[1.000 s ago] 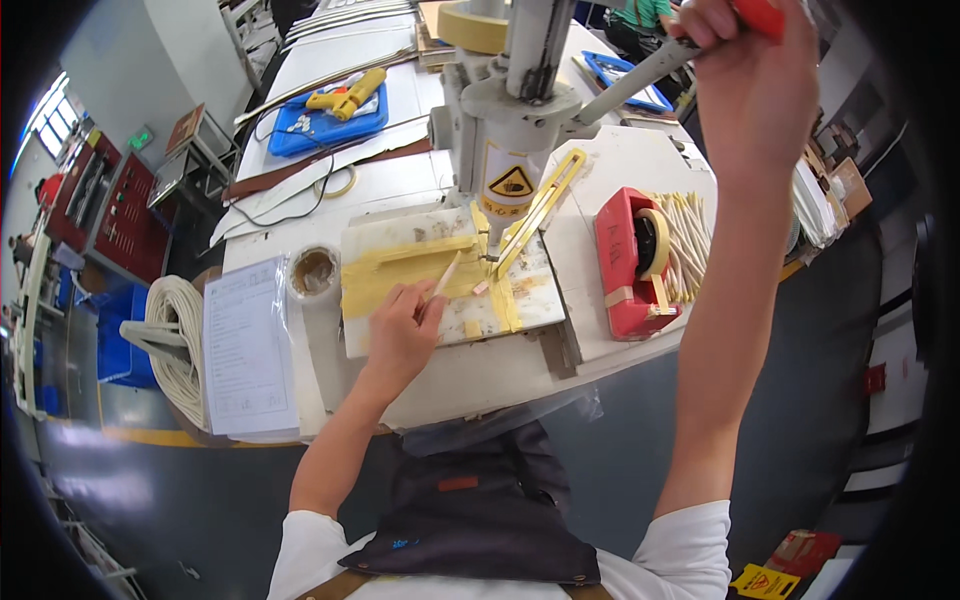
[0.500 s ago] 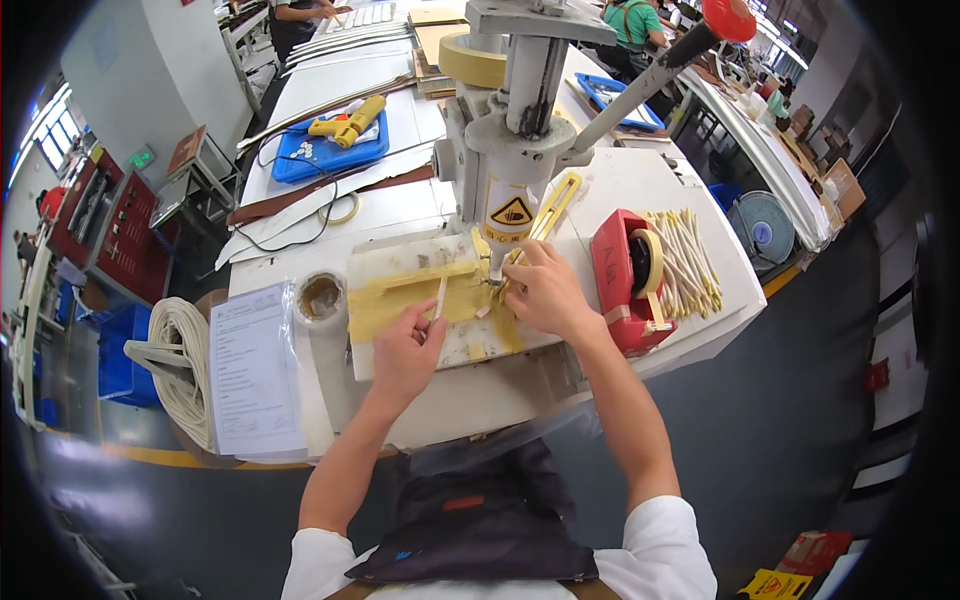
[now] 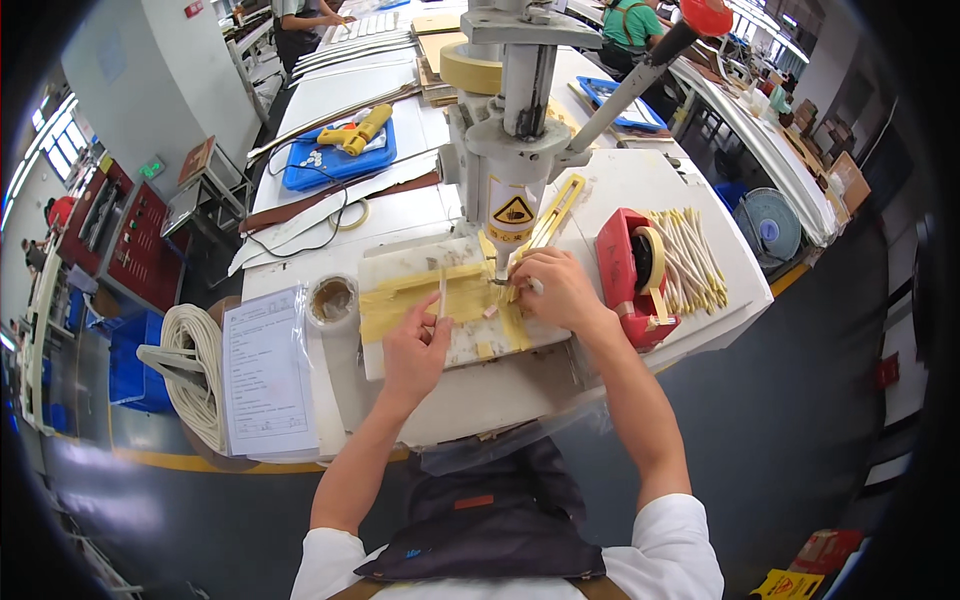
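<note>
My left hand (image 3: 418,345) pinches a short, thin pale stick-like piece (image 3: 443,292), which stands up from its fingertips over the yellow-taped white block (image 3: 375,350). Close to the tip of the grey hand press (image 3: 517,160), my right hand (image 3: 558,288) has its fingers closed together. A small whitish bit shows among those fingers; most of it is hidden. Behind the right hand, a yellow slotted strip (image 3: 560,208) lies beside the press. A small pinkish scrap (image 3: 490,311) rests on the block between my hands.
Right of the press stand a red tape dispenser (image 3: 620,262) and a bundle of yellow-tipped pale sticks (image 3: 690,262). To the left are a round tub (image 3: 333,300), a printed sheet (image 3: 268,375) and a cord coil (image 3: 195,375). A yellow glue gun (image 3: 368,130) lies on a blue tray (image 3: 300,178).
My right fingers have curled in more beside the press tip, and a whitish bit now shows among them. My left hand keeps its pinch on the pale piece. The whole view has shifted slightly.
</note>
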The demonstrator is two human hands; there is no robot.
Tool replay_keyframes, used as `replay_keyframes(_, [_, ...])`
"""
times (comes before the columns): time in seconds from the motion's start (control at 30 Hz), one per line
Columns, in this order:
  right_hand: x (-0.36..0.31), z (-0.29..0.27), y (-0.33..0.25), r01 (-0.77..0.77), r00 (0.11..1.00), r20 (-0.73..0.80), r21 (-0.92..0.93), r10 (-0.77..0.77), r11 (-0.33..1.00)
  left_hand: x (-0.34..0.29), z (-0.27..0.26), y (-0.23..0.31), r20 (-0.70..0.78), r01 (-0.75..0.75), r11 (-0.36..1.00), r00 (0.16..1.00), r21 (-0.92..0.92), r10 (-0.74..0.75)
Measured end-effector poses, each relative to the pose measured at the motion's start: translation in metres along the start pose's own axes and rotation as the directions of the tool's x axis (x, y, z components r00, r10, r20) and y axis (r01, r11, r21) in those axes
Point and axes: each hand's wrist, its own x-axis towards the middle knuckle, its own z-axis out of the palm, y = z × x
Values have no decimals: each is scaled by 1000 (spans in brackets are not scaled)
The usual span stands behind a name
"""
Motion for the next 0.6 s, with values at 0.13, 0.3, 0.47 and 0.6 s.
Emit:
replay_keyframes(0.13, [-3, -8, -7, 290, 933, -183, -119, -308, 950, -2, 2, 15, -52, 7, 991, 999, -133, -14])
replay_keyframes(0.3, [-32, -53, -88, 348, 856, -433, 80, -282, 934, -21, -17, 42, 86, 312, 879, 950, -361, -302])
replay_keyframes(0.47, [-62, -85, -120, -224, 876, 20, 901, 481, 371, -83, -19, 65, 538, 543, 811, 760, -217, -365])
replay_keyframes(0.6, [-73, -73, -94, -317, 819, 227, 944, 526, 86, -102, -9, 78, 774, 647, 732, 570, -215, -276])
